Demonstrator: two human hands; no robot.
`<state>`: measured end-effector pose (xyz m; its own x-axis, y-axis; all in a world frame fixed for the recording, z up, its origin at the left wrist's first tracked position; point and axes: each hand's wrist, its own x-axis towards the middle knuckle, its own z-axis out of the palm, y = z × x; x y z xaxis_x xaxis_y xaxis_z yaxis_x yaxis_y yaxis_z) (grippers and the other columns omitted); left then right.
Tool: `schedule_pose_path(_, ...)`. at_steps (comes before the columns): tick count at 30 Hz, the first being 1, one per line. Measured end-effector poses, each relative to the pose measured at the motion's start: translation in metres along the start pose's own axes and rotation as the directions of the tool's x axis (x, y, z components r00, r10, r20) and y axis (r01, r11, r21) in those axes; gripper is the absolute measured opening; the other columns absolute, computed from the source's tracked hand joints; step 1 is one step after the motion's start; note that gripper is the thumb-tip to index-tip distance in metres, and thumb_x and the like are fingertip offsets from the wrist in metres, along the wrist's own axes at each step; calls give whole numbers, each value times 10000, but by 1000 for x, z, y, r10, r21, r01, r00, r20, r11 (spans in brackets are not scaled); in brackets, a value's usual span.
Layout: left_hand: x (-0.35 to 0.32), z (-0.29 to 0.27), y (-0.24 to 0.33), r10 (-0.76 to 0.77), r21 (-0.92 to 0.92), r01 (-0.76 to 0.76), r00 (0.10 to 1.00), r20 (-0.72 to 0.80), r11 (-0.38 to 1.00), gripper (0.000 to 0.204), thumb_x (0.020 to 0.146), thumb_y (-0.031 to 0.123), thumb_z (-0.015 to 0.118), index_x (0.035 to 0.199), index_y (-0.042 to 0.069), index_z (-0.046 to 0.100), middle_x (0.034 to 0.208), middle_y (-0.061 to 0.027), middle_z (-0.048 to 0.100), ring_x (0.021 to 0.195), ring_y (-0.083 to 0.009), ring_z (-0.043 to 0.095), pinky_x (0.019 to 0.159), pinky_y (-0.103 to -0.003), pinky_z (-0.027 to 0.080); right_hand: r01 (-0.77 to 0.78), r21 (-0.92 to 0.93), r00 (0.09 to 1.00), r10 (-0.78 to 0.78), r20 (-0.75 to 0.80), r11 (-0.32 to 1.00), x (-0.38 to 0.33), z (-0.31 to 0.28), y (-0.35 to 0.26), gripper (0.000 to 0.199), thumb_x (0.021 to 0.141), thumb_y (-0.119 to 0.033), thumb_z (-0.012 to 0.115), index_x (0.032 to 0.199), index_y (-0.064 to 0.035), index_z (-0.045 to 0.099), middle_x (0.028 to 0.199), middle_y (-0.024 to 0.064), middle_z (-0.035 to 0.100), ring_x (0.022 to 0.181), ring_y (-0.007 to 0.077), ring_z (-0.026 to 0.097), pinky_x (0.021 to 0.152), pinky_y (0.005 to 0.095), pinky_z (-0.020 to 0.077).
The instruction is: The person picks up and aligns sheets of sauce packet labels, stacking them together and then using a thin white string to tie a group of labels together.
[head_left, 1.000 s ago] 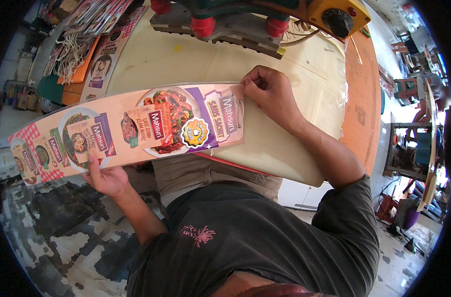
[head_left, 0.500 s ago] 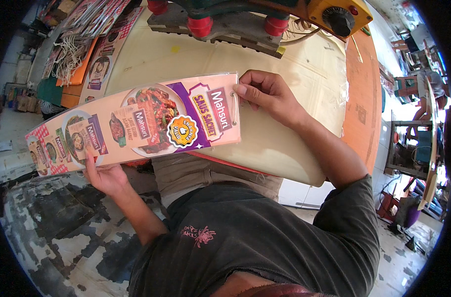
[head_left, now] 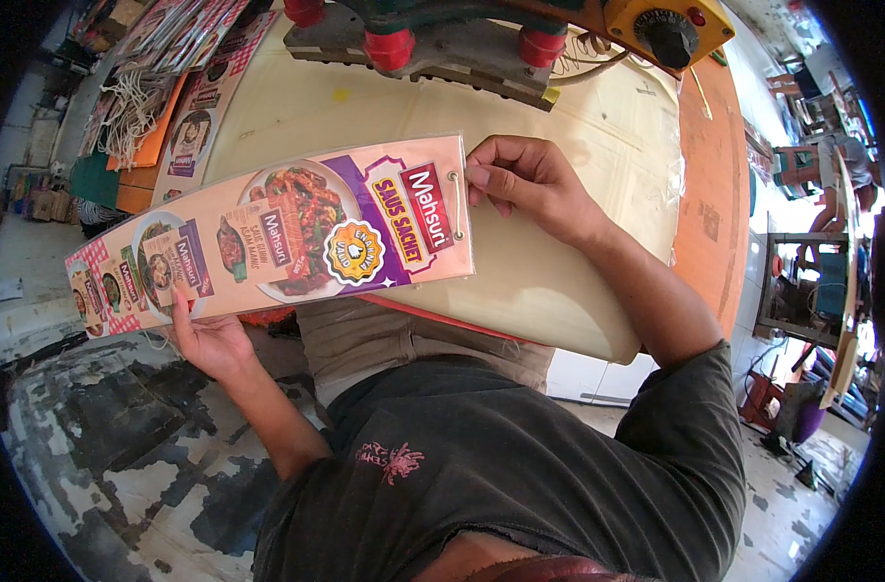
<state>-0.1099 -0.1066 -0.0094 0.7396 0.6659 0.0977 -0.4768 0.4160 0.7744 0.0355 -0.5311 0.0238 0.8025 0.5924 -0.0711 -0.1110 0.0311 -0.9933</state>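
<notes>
A long printed card (head_left: 311,184) in peach and purple, with pictures of food and a glossy clear skin, lies slanted in front of me. My left hand (head_left: 213,341) holds its lower edge toward the left, with fingers on the printed face and the palm below. At the right end are two metal eyelets, and a thin white cord (head_left: 458,208) runs between them. My right hand (head_left: 528,184) is pinched closed against that right edge, by the upper eyelet. Whatever sits between its thumb and finger is hidden.
Beyond the card stands a press-like machine (head_left: 433,60) with red fittings and a yellow control box (head_left: 677,31). A cream sheet (head_left: 569,291) covers the table beside an orange-brown board (head_left: 706,155). Similar cards (head_left: 176,39) with white cords (head_left: 132,121) are piled at far left.
The card has shifted slightly to the right at its left end, and it is now tilted a little differently. My right hand remains at its right edge.
</notes>
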Motion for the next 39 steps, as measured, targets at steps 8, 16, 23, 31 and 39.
schedule_pose_path(8,0,3,-2,44,45,-42,998,-35,998,392,1032,113,595,1383,-60,578,1333,-185,689,1187,-267,697,995,-433,581,-4,4,1000,4,8,1000,1,-2,3,254,1051,-249,663,1081,-2,714,903,6,713,777,50,584,650,234,464)
schedule_pose_path(16,-1,4,-2,61,65,-58,997,-49,996,414,1025,122,605,1392,-67,568,1354,-190,676,1199,-271,691,1002,-439,574,24,5,999,-24,21,1000,2,-4,4,286,1058,-273,634,1095,7,686,937,31,710,821,74,605,667,250,482)
schedule_pose_path(23,-1,6,-1,55,68,-53,998,-30,996,437,1023,129,609,1411,-65,556,1363,-190,671,1201,-269,690,1015,-437,566,-13,-22,999,12,-30,1000,3,0,0,258,1052,-231,627,1084,19,684,910,29,693,771,75,578,662,252,475)
schedule_pose_path(31,-2,6,-2,61,80,-58,998,-29,995,437,1029,138,605,1412,-66,556,1367,-195,670,1213,-274,686,1026,-443,559,-24,-28,998,23,-52,999,3,1,-1,238,1047,-209,640,1078,21,690,880,20,684,731,66,555,644,247,465)
schedule_pose_path(39,-2,7,-3,59,82,-57,998,-25,995,453,1041,164,594,1428,-67,546,1395,-199,656,1243,-281,671,1057,-460,534,-35,-51,996,30,-81,998,4,-1,5,252,1048,-227,658,1102,16,696,885,22,691,759,69,588,644,240,474)
